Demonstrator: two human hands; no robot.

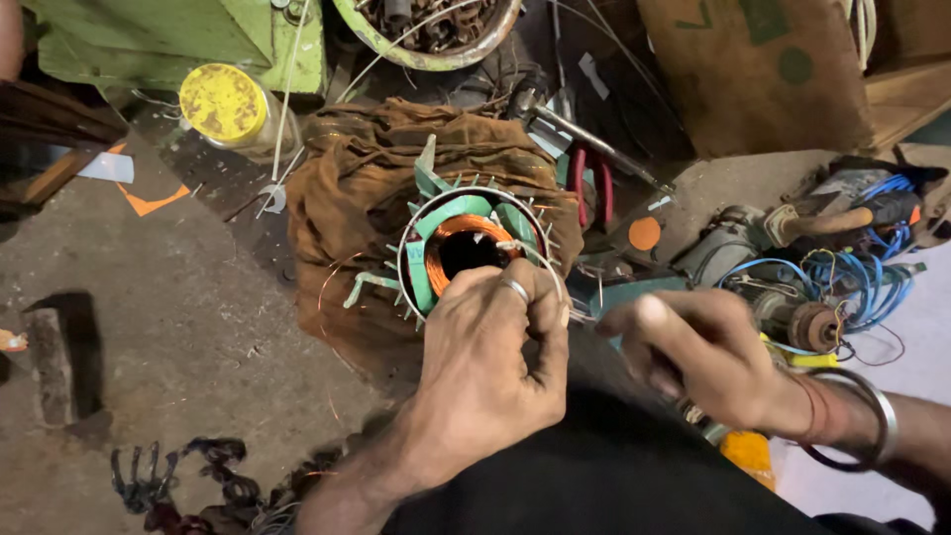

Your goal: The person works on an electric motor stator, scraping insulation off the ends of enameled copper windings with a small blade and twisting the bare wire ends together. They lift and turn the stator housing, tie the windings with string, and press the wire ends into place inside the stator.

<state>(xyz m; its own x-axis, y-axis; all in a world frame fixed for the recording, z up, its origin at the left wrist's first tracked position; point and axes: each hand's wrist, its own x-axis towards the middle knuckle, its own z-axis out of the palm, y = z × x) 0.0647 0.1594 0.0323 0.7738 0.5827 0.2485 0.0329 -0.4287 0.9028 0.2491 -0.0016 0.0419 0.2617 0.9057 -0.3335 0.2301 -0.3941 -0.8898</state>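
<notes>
while wrapped in brown cloth (342, 188) on the floor, motor stator (466, 243): likely heavy, rigid; copper winding (451, 233) thin, fragile; grip by the steel rim. left hand (495, 357) pinches at the rim, fingertips together. right hand (693, 357) closed on something unclear, blurred. stator body hidden under the cloth; bore dark.

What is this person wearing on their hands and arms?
Both arms are bare, with no sleeves or gloves. The left hand has a silver ring on one finger. The right hand has thin metal bangles and a thread band at the wrist.
</notes>
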